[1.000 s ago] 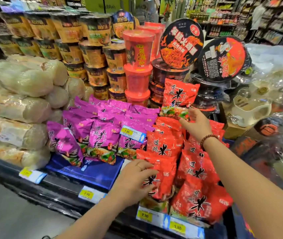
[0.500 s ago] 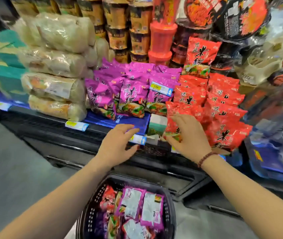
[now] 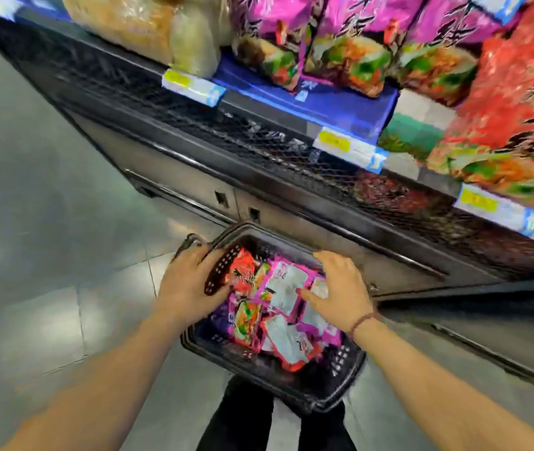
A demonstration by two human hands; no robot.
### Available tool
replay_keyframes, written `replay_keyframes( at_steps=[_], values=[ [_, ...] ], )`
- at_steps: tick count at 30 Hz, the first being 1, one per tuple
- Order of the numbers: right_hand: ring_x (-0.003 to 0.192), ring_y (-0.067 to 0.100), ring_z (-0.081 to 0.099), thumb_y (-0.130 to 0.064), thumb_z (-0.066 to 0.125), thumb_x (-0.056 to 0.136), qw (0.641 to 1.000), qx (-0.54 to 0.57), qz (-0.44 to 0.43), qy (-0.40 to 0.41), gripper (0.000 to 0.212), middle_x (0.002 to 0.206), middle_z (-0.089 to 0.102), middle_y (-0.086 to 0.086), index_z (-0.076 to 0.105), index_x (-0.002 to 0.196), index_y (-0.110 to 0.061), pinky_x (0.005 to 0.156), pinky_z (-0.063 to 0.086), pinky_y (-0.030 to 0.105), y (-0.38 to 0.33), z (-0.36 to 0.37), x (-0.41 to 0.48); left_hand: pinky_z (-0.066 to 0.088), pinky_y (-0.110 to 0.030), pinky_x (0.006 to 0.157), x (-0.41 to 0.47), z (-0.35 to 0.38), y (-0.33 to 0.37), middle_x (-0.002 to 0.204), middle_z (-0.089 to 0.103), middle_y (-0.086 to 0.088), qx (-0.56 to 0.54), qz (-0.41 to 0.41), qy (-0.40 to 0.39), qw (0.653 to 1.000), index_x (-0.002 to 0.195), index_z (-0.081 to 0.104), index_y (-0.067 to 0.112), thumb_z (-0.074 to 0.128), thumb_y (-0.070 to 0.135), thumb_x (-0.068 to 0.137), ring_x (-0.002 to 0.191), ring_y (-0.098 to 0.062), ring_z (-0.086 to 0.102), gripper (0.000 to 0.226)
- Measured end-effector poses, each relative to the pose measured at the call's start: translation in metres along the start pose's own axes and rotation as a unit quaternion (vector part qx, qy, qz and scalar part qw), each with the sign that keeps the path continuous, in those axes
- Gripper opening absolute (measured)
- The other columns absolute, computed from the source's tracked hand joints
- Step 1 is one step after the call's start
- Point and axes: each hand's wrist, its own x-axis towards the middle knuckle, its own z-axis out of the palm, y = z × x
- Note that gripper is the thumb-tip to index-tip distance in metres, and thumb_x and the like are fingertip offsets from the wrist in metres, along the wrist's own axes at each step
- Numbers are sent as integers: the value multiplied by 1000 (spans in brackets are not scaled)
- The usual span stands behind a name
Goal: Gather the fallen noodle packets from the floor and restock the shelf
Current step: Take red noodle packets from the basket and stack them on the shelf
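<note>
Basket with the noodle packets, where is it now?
The basket is low centre in the head view, below the shelf, left hand at its left rim and right hand over the packets inside.

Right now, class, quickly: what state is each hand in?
Left hand: on the basket rim, grip cannot be told.
Right hand: open over the noodle packets.

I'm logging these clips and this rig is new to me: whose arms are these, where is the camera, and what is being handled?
There is no machine here. A person works bare-handed, and the single camera sits on their head, looking down. The left hand is on the rim of a black basket below the shelf; whether it grips is unclear. The right hand, fingers spread, reaches over the noodle packets inside the basket and holds nothing. The shelf carries pink packets and red packets.
</note>
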Motion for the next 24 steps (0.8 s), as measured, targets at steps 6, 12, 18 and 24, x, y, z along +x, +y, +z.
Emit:
replay_keyframes(
  at_steps=[6,12,18,24],
  values=[
    [126,32,42,-46,71,78,995,29,38,-88,73,136,49,9,46,137,-12,107,34,40,22,109,43,42,-52,101,-30,91,-55,137,53,-21,-19,-116,-19,993,134,55,12,48,61,70,124,-42,49,81],
    [137,28,31,-37,75,78,965,130,199,-108,80,148,35,10,36,145,-15,110,29,36,52,200,77,31,-53,111,-45,175,-90,156,31,-11,-47,-180,-13,983,145,44,20,52,66,76,144,-35,23,83],
    [128,34,43,-27,79,78,915,212,324,-115,87,145,36,17,28,148,-28,101,40,36,95,261,82,26,-46,112,-51,226,-107,154,36,-12,-32,-211,15,977,139,50,12,74,43,76,144,-29,20,74],
    [125,34,45,-28,82,74,913,237,326,-71,100,147,36,11,18,149,-41,99,41,37,98,296,84,24,-42,110,-57,241,-119,155,32,-11,-56,-201,20,978,143,43,13,83,29,73,145,-27,18,83]
  ],
)
